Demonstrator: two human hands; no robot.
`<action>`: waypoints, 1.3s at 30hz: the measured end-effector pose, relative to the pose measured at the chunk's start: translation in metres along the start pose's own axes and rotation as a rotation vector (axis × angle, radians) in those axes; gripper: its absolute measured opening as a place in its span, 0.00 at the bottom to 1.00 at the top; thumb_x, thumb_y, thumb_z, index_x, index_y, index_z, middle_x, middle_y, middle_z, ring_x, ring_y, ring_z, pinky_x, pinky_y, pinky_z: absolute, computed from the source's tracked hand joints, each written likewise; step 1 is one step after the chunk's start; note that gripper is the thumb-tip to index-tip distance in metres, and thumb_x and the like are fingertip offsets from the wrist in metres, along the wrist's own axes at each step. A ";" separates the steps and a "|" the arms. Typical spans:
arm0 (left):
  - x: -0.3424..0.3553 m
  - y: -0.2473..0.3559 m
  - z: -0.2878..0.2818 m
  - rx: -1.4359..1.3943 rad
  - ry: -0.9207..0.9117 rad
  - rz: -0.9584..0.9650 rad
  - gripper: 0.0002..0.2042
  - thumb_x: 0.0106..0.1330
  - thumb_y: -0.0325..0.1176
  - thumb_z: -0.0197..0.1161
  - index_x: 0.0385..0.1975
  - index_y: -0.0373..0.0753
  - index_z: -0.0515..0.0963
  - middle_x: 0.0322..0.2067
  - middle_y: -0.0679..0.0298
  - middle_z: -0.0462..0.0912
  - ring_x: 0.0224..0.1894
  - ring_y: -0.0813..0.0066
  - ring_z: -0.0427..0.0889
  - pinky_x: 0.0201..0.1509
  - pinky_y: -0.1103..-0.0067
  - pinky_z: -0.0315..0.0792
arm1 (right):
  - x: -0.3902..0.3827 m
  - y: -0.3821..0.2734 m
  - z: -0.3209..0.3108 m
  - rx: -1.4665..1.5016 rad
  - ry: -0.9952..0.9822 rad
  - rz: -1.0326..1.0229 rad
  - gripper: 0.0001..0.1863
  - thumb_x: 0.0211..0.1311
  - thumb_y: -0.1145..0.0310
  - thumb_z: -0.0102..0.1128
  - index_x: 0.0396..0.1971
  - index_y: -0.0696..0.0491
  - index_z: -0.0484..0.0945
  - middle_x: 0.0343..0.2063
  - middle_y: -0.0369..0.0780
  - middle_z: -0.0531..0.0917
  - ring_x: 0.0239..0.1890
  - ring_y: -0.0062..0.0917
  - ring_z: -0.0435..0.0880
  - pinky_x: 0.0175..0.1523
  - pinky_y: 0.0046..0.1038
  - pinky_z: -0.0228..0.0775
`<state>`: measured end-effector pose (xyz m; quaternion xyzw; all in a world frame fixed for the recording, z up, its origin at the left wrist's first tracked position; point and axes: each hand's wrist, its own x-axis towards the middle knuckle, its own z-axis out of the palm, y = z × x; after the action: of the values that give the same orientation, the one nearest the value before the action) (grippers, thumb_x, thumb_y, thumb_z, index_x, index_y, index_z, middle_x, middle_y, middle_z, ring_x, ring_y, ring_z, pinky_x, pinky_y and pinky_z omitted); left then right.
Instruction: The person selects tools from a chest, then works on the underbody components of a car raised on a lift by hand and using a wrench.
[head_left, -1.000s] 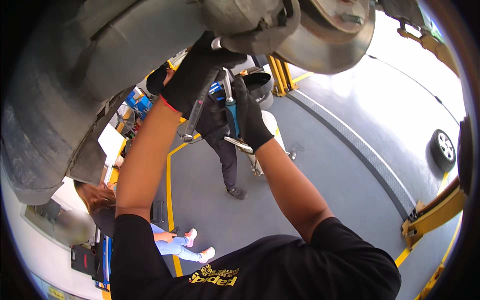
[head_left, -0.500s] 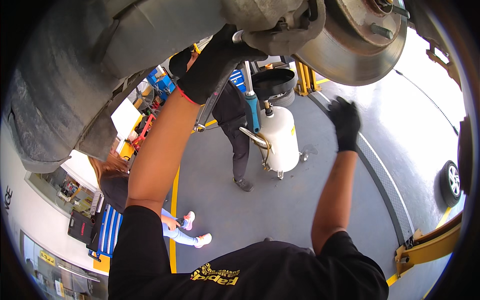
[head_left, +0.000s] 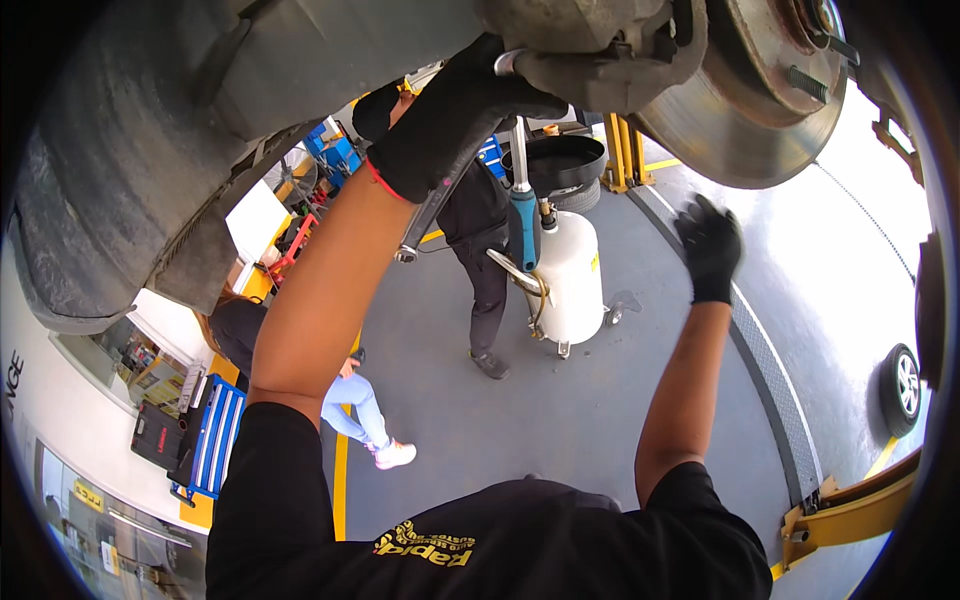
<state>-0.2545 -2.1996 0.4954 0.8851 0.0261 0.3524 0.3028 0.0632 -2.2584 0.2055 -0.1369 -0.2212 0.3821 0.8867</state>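
Observation:
Above me hang a brake disc (head_left: 745,120) with wheel studs and a dark caliper (head_left: 610,80). My left hand (head_left: 450,125), in a black glove, is raised beside the caliper, closed around a long metal wrench (head_left: 435,215); the wrench's ring end sticks out below my palm, and my fingers are partly hidden. Just right of that hand, a ratchet with a blue and black handle (head_left: 523,230) hangs down from under the caliper; its upper end is hidden. My right hand (head_left: 710,250), also black-gloved, is in the air below the disc, fingers loosely bent and apart, holding nothing.
A white tank on wheels with a black drain pan (head_left: 555,160) stands ahead, with a person in dark trousers (head_left: 485,300) beside it. Another person in light jeans (head_left: 355,410) is at left, near a blue tool cabinet (head_left: 215,435). Yellow lift arm (head_left: 860,510) at lower right; wheel (head_left: 900,390) beyond.
The view has shifted, so the caliper, disc and both hands sit further right. My left hand keeps its grip on the wrench. The person in light jeans has shifted their legs.

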 end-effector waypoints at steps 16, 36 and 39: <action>0.005 -0.008 -0.003 -0.077 -0.082 0.034 0.23 0.54 0.33 0.72 0.51 0.36 0.78 0.42 0.67 0.84 0.42 0.80 0.80 0.52 0.80 0.73 | -0.085 0.146 0.258 -0.006 -0.444 0.139 0.19 0.73 0.54 0.47 0.43 0.56 0.75 0.25 0.41 0.82 0.26 0.29 0.83 0.35 0.34 0.77; 0.004 -0.024 0.009 0.529 0.120 0.406 0.27 0.51 0.41 0.71 0.51 0.38 0.74 0.38 0.55 0.81 0.38 0.61 0.83 0.44 0.72 0.76 | -0.052 0.180 0.263 -0.163 -0.292 -0.416 0.16 0.76 0.62 0.43 0.46 0.58 0.75 0.38 0.40 0.81 0.39 0.25 0.82 0.46 0.26 0.74; 0.005 -0.013 0.005 0.638 0.099 0.343 0.28 0.50 0.46 0.70 0.50 0.38 0.75 0.43 0.51 0.80 0.40 0.54 0.82 0.46 0.70 0.76 | -0.042 0.181 0.252 -0.363 -0.356 -0.663 0.14 0.70 0.66 0.49 0.48 0.59 0.74 0.41 0.41 0.80 0.43 0.31 0.80 0.49 0.29 0.73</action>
<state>-0.2452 -2.1906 0.4880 0.9083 0.0003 0.4148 -0.0536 -0.1993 -2.1489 0.3366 -0.1443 -0.4669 0.0486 0.8711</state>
